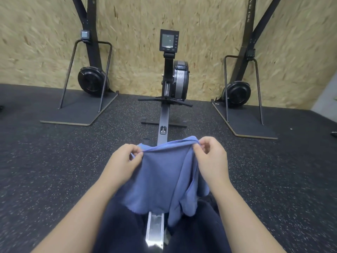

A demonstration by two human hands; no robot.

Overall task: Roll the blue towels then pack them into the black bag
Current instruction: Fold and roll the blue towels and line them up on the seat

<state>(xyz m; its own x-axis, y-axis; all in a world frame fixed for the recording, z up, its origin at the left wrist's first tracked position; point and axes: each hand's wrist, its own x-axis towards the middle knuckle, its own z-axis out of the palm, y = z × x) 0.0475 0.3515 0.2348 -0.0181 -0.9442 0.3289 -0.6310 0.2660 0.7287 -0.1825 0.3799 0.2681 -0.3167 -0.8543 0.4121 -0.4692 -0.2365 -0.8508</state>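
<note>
My left hand [125, 157] and right hand [209, 157] pinch the top edge of the soft blue cloth towel [164, 179], hanging over my lap. Bunched unevenly, it may roll crooked or slip loose.

towel [164, 179] hangs over rail [155, 229], between hands [125, 161].

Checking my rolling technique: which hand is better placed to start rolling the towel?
Probably neither: left hand and right hand both pinch the blue towel's top edge at matching height.
</note>
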